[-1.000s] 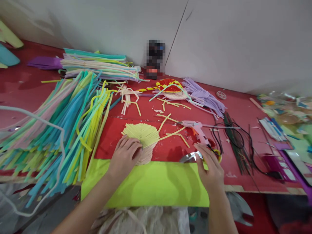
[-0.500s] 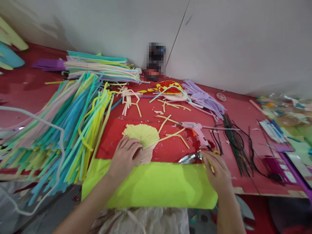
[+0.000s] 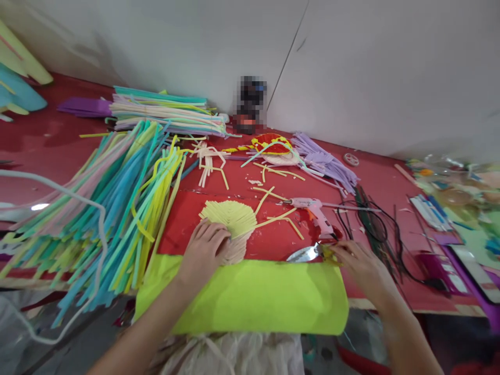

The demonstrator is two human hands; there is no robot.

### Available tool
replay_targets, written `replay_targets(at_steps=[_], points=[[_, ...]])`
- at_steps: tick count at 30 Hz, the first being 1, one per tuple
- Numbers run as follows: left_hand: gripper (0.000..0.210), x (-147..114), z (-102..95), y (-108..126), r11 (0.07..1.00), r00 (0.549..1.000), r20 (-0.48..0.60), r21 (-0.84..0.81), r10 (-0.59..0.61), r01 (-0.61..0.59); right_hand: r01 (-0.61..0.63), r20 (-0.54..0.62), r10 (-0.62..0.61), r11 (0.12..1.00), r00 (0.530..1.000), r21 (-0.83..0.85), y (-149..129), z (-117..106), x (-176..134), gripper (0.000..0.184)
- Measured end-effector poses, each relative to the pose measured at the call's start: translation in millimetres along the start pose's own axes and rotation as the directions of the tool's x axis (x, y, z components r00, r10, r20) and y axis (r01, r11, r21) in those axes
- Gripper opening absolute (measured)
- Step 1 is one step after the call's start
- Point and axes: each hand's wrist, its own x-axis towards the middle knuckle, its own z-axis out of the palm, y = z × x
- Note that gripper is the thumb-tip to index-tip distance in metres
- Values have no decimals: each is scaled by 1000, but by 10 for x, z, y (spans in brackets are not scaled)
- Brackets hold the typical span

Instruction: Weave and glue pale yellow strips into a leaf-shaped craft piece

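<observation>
My left hand (image 3: 205, 250) is closed on the left edge of a flat leaf-shaped piece of pale yellow pipe cleaners (image 3: 230, 214). A cream pipe-cleaner piece (image 3: 235, 250) lies just below it, partly under my fingers. On the right, the fingers of my right hand (image 3: 361, 265) are bunched at the yellow handles of a pair of scissors (image 3: 307, 253). The scissors' blades rest near the edge of the lime-green sheet (image 3: 250, 299) and point left. Loose yellow pipe cleaners (image 3: 273, 223) stretch from the leaf piece toward a pink glue gun (image 3: 314, 211).
Bundles of coloured pipe cleaners (image 3: 113, 198) cover the left side of the red table (image 3: 234, 179). Purple pipe cleaners (image 3: 326, 161) lie at the back. A black cord (image 3: 398, 237) and dark green stems (image 3: 371, 229) are on the right. A white cable (image 3: 102, 229) hangs at left.
My right hand has shifted right and turned, drawing back toward the ends of the scissors' handles; the blades stay in place. My left hand keeps its hold on the leaf piece.
</observation>
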Motion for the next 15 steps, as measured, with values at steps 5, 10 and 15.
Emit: replay_targets(at_steps=[5,10,15], points=[[10,1,4,-1,1000,1000,-15,-4,3,-3,112,44,-127,962,991,249,147,-137,147,29],[9,-4,27,-16,1000,999,-38,-1,19,-19,-130,233,8,850,972,510,142,-388,253,26],[10,-13,30,-22,1000,999,-38,-20,11,-11,-400,382,178,648,907,648,26,-605,293,40]])
